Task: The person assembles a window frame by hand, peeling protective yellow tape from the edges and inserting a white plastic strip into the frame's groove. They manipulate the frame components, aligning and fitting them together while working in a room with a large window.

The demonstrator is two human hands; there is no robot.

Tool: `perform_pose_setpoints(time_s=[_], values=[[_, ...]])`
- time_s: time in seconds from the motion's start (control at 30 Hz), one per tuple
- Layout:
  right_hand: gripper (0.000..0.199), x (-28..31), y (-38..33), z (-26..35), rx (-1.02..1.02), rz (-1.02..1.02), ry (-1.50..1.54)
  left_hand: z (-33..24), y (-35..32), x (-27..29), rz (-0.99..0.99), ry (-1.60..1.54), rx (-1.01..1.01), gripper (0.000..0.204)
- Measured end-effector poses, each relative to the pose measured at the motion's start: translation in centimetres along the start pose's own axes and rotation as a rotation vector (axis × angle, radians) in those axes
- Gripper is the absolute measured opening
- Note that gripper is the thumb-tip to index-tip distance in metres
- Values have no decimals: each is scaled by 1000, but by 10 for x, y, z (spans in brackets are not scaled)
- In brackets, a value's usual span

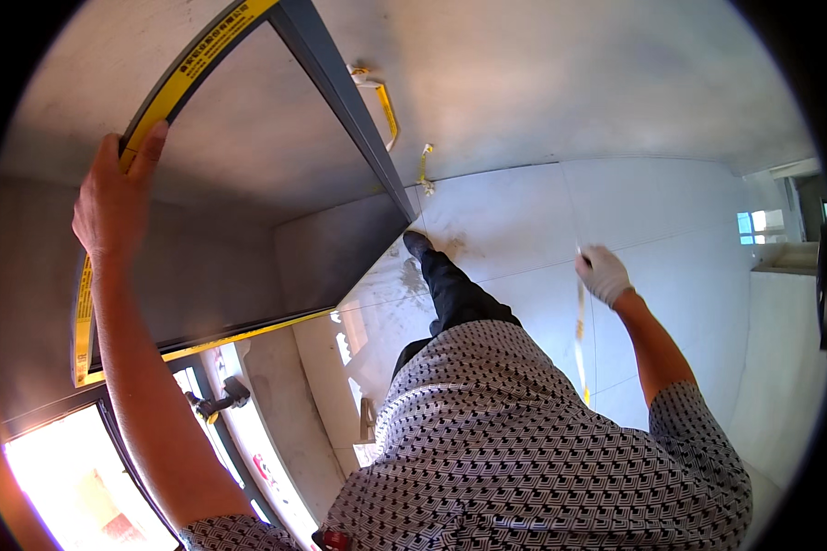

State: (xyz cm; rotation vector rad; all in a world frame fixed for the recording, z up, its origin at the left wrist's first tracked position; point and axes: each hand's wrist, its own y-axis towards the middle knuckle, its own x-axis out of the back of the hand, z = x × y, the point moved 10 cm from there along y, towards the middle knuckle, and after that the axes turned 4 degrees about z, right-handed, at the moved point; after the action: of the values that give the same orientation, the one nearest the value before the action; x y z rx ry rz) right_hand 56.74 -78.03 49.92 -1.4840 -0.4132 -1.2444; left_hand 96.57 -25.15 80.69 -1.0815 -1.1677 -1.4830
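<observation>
At the left stands a large dark grey frame [345, 106], like a window sash; whether glass fills it I cannot tell. Yellow protective tape [170, 87] with printing runs along its outer edges. My left hand [115, 202], bare, grips the upper left edge, thumb on the taped face and the other fingers mostly hidden. Out to the right, my right hand [604, 275] wears a white glove and its fingers are closed. A thin strip of yellow and white tape [580, 326] hangs down from them, apart from the frame.
Peeled yellow tape [388, 115] and a smaller crumpled piece [425, 170] lie beyond the frame. Below it, a black and yellow power tool [219, 401] sits near a bright window [92, 487]. My shoe [417, 243] is on the tiled floor [671, 211] near the frame's corner.
</observation>
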Motion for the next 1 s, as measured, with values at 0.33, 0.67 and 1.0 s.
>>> perform_pose_setpoints(time_s=[0.33, 0.67, 1.0], values=[[35, 113, 94, 91, 211, -472, 79, -8, -11, 13, 6, -57, -8, 67], [23, 205, 100, 96, 124, -891, 25, -16, -19, 24, -22, -88, -43, 59], [29, 244, 144, 79, 47, -882, 476, -18, -23, 27, -69, -74, -102, 58]])
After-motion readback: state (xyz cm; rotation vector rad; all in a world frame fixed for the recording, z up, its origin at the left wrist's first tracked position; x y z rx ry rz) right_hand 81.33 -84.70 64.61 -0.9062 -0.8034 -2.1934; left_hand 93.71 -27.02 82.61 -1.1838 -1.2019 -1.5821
